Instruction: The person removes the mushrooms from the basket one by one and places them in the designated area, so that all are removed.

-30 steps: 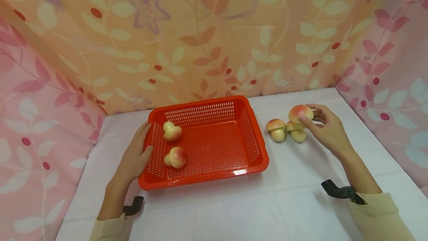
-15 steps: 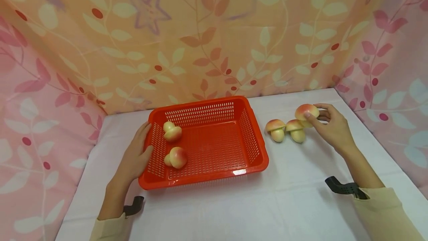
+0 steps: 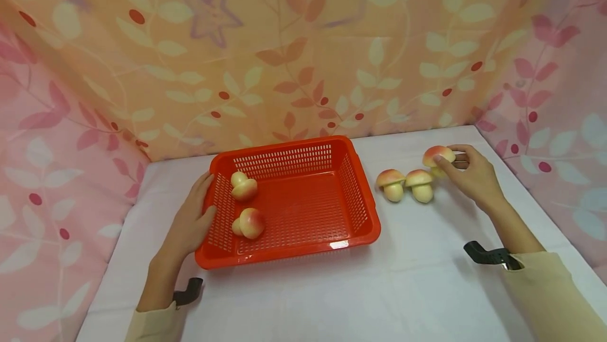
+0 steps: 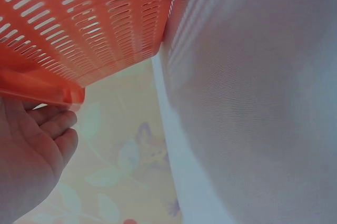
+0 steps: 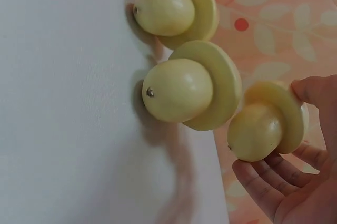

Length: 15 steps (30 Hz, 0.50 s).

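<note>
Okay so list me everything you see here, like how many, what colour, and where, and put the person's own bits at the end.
Slotted plastic basket: one, red, left of centre
Mushrooms in the basket: two, cream with reddish caps, along its left end
Mushrooms on the white cloth: two, same colours, side by side right of the basket
Held mushroom: one, same colours, in the right hand
White cloth: one, white, under the basket
Leaf-print backdrop: one, orange, behind
Star outline: one, purple, backdrop's upper left
Leaf-print side cloths: two, pink, one each side
Wrist mounts: two, black, one per wrist
Sleeves: two, beige, bottom corners
Left hand: one, bare, at the basket's left rim
Right hand: one, bare, pinching the held mushroom
</note>
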Each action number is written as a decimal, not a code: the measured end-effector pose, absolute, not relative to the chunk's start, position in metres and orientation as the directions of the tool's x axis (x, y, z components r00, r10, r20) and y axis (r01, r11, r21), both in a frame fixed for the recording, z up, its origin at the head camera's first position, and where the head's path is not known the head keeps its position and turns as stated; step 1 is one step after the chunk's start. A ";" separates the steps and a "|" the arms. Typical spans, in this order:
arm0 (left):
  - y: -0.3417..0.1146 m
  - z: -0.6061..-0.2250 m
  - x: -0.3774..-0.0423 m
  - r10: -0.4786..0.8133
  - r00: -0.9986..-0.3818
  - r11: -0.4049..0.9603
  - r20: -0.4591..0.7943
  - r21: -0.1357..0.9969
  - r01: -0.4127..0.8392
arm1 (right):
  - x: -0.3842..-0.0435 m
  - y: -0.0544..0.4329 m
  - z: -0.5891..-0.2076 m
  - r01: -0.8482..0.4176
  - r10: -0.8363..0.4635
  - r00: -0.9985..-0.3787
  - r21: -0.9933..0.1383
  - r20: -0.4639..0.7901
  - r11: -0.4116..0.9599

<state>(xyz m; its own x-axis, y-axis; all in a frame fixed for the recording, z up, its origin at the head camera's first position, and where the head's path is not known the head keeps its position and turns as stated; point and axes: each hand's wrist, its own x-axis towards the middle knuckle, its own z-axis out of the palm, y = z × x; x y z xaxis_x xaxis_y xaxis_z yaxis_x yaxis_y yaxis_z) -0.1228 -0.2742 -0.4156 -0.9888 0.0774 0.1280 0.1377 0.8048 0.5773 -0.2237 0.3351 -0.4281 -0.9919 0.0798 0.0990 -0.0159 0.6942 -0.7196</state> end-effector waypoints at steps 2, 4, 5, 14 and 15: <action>-0.275 -0.417 -0.124 0.083 -0.987 0.802 0.138 0.579 0.148 | -0.226 0.336 -0.429 -0.005 0.078 -0.993 -0.712 0.084 0.703; -0.275 -0.419 -0.125 0.086 -0.985 0.798 0.148 0.581 0.157 | -0.229 0.337 -0.430 0.011 0.072 -0.996 -0.709 0.056 0.706; -0.275 -0.420 -0.124 0.089 -0.984 0.797 0.153 0.582 0.162 | -0.231 0.337 -0.430 0.020 0.068 -0.997 -0.708 0.040 0.706; -0.276 -0.421 -0.121 0.081 -0.986 0.794 0.145 0.589 0.152 | -0.241 0.345 -0.440 0.057 0.034 -0.998 -0.667 -0.048 0.743; -0.276 -0.420 -0.120 0.081 -0.986 0.796 0.147 0.586 0.152 | -0.241 0.345 -0.441 0.063 0.036 -0.998 -0.662 -0.055 0.747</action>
<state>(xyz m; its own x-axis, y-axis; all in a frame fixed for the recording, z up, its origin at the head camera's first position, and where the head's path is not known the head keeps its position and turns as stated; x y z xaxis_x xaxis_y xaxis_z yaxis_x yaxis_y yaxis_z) -0.1204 -0.2757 -0.4201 -0.9859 0.0810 0.1465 0.1524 0.7959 0.5859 -0.2408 0.3446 -0.4413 -0.9978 0.0359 -0.0552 0.0635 0.7470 -0.6618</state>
